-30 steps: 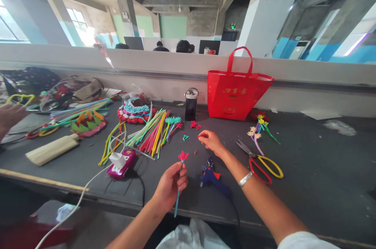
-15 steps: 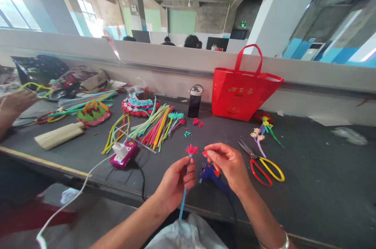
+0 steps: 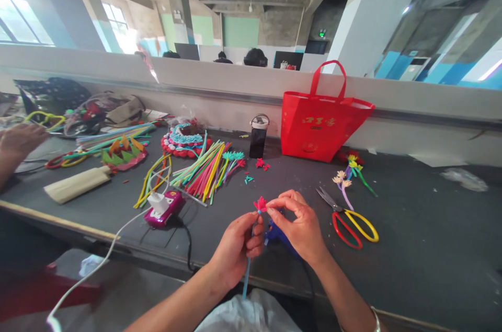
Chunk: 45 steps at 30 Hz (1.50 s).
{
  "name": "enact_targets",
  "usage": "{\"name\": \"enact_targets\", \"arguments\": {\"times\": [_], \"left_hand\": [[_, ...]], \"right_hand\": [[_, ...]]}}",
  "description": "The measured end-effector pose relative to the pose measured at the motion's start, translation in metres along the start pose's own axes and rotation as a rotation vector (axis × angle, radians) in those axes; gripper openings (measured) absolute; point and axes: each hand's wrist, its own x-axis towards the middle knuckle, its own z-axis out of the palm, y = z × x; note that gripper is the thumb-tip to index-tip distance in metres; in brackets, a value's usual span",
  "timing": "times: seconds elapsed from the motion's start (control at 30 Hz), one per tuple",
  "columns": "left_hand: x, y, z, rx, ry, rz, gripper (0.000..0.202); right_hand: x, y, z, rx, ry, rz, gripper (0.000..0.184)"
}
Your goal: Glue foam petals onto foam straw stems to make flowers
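Observation:
My left hand (image 3: 236,245) is closed round a blue pipe-cleaner stem (image 3: 245,275) topped by a small red flower (image 3: 259,204). My right hand (image 3: 298,225) pinches at the flower head with thumb and fingertips; whether a small red piece is between them I cannot make out. Both hands hover over the dark table near its front edge. A blue glue gun (image 3: 275,234) lies just under my right hand, partly hidden by it.
Red-and-yellow scissors (image 3: 350,218) lie right of my hands. A pile of coloured pipe cleaners (image 3: 204,167), a purple power strip (image 3: 163,208) with white cable, a black bottle (image 3: 258,136) and a red bag (image 3: 323,122) stand behind. Another person's hand (image 3: 18,142) is at far left.
My right hand came back from the red bits on the table to the flower head and now pinches it. The left hand kept the stem, shifting slightly.

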Motion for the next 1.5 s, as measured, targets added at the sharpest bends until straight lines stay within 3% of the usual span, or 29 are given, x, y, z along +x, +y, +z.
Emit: {"name": "enact_targets", "arguments": {"times": [1.17, 1.5], "left_hand": [[0.0074, -0.0051, 0.0005, 0.107, -0.018, -0.013, 0.021], [0.0054, -0.0031, 0.001, 0.088, -0.009, -0.024, 0.02]], "right_hand": [[-0.0032, 0.0048, 0.0072, -0.355, 0.04, -0.131, 0.008], [-0.0041, 0.0036, 0.0093, -0.342, 0.034, -0.125, 0.008]]}}
